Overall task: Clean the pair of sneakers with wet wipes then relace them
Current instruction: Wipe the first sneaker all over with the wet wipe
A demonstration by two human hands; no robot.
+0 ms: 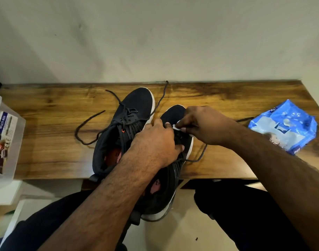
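Two dark navy sneakers with white soles lie on a wooden table (pixel 227 98). The left sneaker (pixel 135 105) rests flat with its loose dark lace (pixel 86 124) trailing across the wood. The right sneaker (pixel 175 113) hangs with its heel over the table's front edge. My left hand (pixel 156 142) grips this sneaker around its laced middle. My right hand (pixel 204 125) pinches a small white wet wipe (pixel 175 126) against the sneaker's upper near the toe. Most of the wipe is hidden by my fingers.
A blue wet-wipe pack (pixel 285 127) lies at the table's right end. A clear plastic container with a printed label (pixel 3 140) stands at the left edge. The wall runs right behind the table. My dark-trousered legs are below the front edge.
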